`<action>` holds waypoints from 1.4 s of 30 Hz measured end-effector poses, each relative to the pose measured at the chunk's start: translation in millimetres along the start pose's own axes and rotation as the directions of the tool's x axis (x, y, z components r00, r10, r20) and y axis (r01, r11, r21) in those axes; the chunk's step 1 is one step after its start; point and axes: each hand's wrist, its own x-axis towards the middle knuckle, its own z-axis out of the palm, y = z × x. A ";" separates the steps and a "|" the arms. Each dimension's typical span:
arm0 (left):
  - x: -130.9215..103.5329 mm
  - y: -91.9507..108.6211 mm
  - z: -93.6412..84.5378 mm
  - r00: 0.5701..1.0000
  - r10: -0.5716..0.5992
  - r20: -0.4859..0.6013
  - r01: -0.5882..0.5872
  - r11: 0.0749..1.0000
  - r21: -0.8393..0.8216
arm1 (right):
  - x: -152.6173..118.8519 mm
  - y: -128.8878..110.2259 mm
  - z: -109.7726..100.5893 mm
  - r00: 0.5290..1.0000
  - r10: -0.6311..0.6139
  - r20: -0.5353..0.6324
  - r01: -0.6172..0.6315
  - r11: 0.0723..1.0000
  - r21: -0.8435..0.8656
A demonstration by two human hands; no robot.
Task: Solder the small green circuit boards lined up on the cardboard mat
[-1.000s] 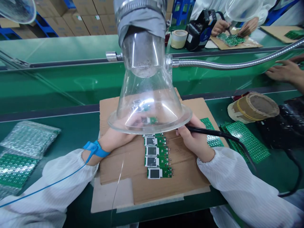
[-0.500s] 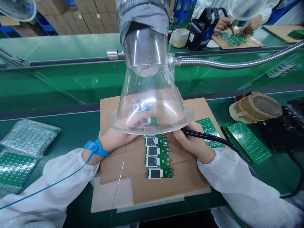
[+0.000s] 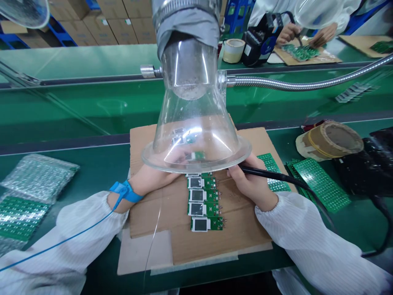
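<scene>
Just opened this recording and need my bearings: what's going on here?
A person's right hand holds a black corded tool, its tip hidden by a clear hood. The left hand reaches under the hood by a small green board; its grip is unclear. Nearer the person, boards with small screens lie in a column on cardboard.

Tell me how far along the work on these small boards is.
Probably done: the lined-up boards with screens.
In hand: the right hand holds a black-handled tool; the left hand reaches under the clear hood.
Possibly left: the loose green panels, without visible screens. The total can't be told.
</scene>
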 end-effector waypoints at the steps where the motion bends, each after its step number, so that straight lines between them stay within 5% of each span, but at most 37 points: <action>1: -0.2 -0.5 0.3 1.000 -0.007 0.005 0.007 1.000 0.002 | 0.5 -0.7 0.1 1.000 -0.003 0.014 0.003 1.000 -0.010; 6: -1.6 -2.2 0.4 1.000 -0.028 0.006 0.028 1.000 0.009 | 0.8 -0.8 0.5 1.000 0.018 0.021 -0.017 0.999 -0.031; 12: -3.9 -2.2 0.6 0.998 -0.063 0.001 0.063 0.998 0.011 | 0.0 5.9 2.7 0.983 0.068 -0.168 -0.058 0.996 0.065; 24: 4.1 -3.7 -12.2 0.989 0.125 0.077 -0.132 0.987 0.093 | 5.8 11.9 6.3 0.971 0.137 -0.198 -0.115 0.986 0.117; 27: -8.5 -10.0 -11.8 0.995 0.067 0.078 -0.077 0.990 0.121 | 6.5 14.7 2.2 0.974 0.138 -0.179 -0.125 0.989 0.080; 30: -45.7 -28.7 -19.4 0.986 -0.165 -0.036 0.168 0.977 0.131 | 2.7 10.4 -13.5 0.980 0.159 -0.117 -0.156 0.987 0.035; 31: -61.6 -35.2 -22.8 0.940 -0.302 -0.161 0.322 0.940 0.117 | -0.7 7.1 -20.4 0.980 0.177 -0.087 -0.175 0.984 0.033; 33: -91.9 -43.2 -28.2 0.705 -0.533 -0.468 0.583 0.811 -0.046 | -10.7 -0.9 -33.5 0.977 0.211 -0.022 -0.211 0.977 0.018; 35: -112.9 -40.8 -29.4 0.525 -0.686 -0.504 0.602 0.718 -0.350 | -23.0 -8.7 -41.7 0.977 0.211 0.017 -0.210 0.977 -0.037; 36: -118.5 -35.7 -28.3 0.469 -0.749 -0.468 0.570 0.661 -0.488 | -29.1 -11.9 -43.4 0.980 0.198 0.031 -0.195 0.978 -0.070; 39: -119.0 -13.1 -21.5 0.407 -0.860 -0.307 0.496 0.490 -0.716 | -43.7 -17.5 -41.6 0.985 0.153 0.081 -0.144 0.984 -0.108; 42: -111.7 3.6 -16.8 0.402 -0.880 -0.255 0.483 0.440 -0.757 | -53.5 -20.6 -37.3 0.987 0.136 0.090 -0.128 0.988 -0.087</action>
